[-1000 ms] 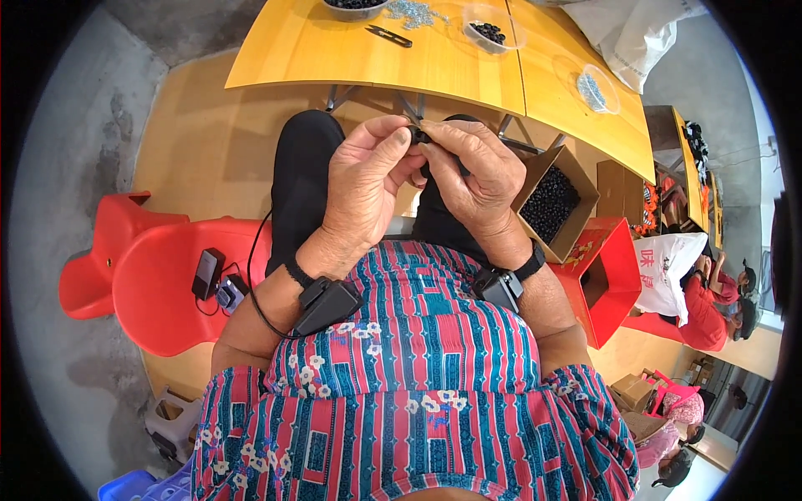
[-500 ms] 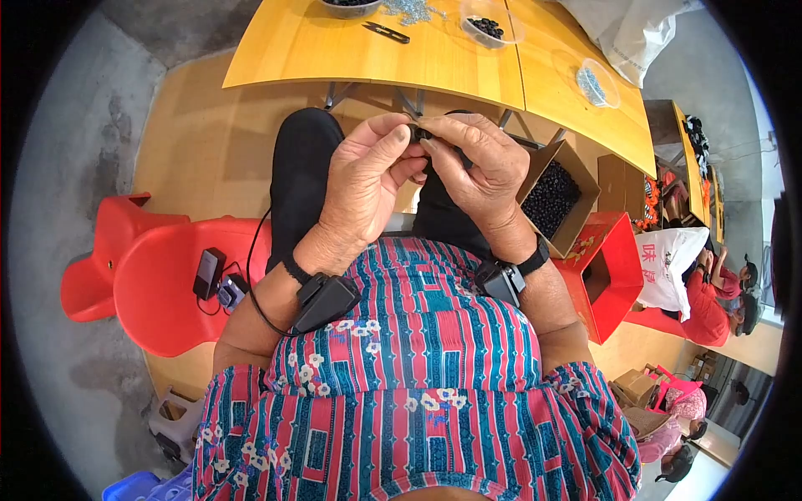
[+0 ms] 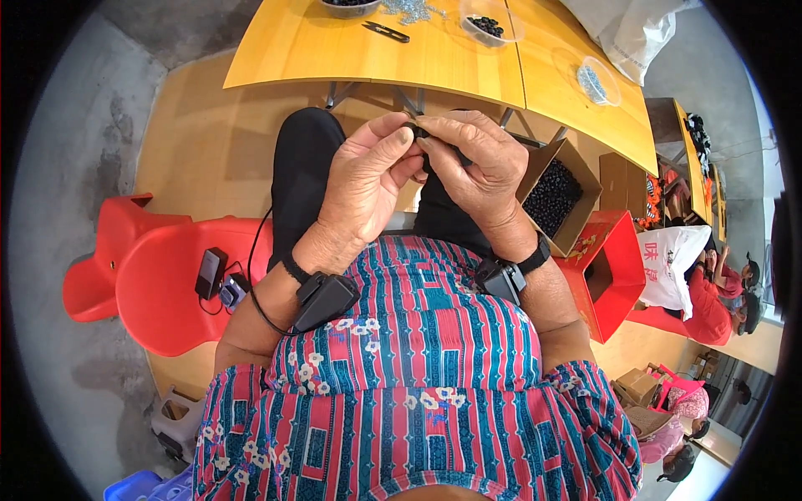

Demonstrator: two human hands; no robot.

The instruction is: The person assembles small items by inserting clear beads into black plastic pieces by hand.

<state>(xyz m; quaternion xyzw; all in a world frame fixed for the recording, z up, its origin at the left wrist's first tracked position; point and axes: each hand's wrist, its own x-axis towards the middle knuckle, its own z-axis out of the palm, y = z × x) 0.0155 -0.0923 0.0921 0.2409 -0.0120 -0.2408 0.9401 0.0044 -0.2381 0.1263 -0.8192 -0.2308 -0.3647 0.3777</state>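
Observation:
My left hand (image 3: 362,179) and my right hand (image 3: 480,167) meet in front of the table edge, above my knees. Between their fingertips is a small round black piece (image 3: 415,131), mostly covered by the fingers, so its exact kind does not show. Both thumbs and forefingers are closed on it. To the right of my right hand, an open cardboard box (image 3: 576,159) is filled with many small black pieces (image 3: 552,198). On the yellow table (image 3: 334,58) lie black thread snips (image 3: 386,32) and a clear tub of black pieces (image 3: 487,27).
Pale blue bits (image 3: 411,10) lie loose at the table's far side, and a clear tub (image 3: 598,82) holds more. A red box (image 3: 606,275) stands at my right. Red chairs (image 3: 167,284) are on my left, with small devices (image 3: 210,274). Other people (image 3: 718,292) sit far right.
My fingertips have shifted slightly around the small black piece, and less of it shows now. Both hands remain in nearly the same place.

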